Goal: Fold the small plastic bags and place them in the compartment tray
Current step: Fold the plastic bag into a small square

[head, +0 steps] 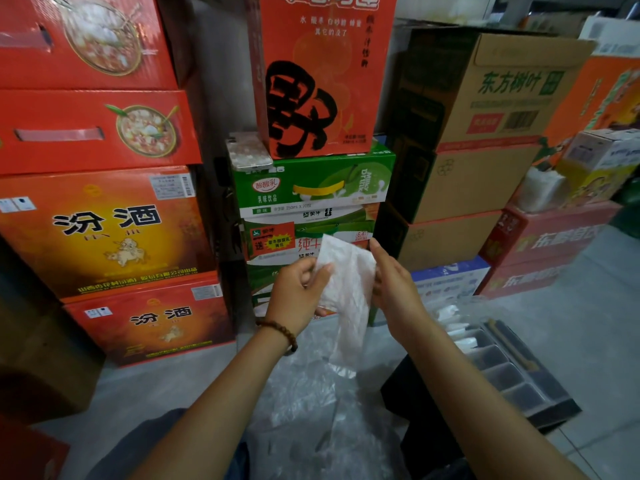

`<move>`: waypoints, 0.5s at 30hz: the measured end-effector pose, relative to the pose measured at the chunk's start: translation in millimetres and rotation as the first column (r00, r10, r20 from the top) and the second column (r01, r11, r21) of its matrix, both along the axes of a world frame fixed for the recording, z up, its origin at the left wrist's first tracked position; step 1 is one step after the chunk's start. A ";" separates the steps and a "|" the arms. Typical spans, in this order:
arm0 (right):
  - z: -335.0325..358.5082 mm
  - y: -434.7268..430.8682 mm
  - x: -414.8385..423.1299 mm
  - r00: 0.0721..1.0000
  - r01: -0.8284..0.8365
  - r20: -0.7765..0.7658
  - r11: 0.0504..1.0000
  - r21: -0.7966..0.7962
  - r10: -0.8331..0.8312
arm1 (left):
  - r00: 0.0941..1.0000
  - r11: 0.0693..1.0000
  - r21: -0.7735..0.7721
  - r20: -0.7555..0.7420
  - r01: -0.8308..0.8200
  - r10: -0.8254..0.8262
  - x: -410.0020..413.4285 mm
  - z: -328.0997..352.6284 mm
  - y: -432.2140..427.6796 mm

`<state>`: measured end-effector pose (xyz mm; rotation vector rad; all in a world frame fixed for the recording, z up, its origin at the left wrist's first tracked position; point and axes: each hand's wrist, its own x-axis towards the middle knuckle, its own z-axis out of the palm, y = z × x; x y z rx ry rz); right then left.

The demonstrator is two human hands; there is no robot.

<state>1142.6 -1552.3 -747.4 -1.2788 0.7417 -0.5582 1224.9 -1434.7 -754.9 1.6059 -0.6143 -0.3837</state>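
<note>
Head view, left hand [300, 292], right hand [393, 284] pinching plastic bag [349, 289]

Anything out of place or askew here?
One oddity: a phone lies at the left corner of the green carton, an unlikely perch among stock. Left hand and right hand hold the bag normally.

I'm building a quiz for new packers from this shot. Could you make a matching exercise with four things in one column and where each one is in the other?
Things
1. small plastic bag
2. compartment tray
3. phone
4. bead bracelet

Places
A. around the left wrist
B. down at the person's right
C. on top of the green carton
D. pinched between left hand and right hand

Pairs: 1-D, 2-B, 3-C, 4-A
</note>
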 end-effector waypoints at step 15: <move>-7.1 22.9 4.6 0.984 0.157 0.160 0.837 -0.525 -0.084 | 0.978 0.991 -0.058 -0.180 -0.121 0.109 -9.7 9.2 -12.3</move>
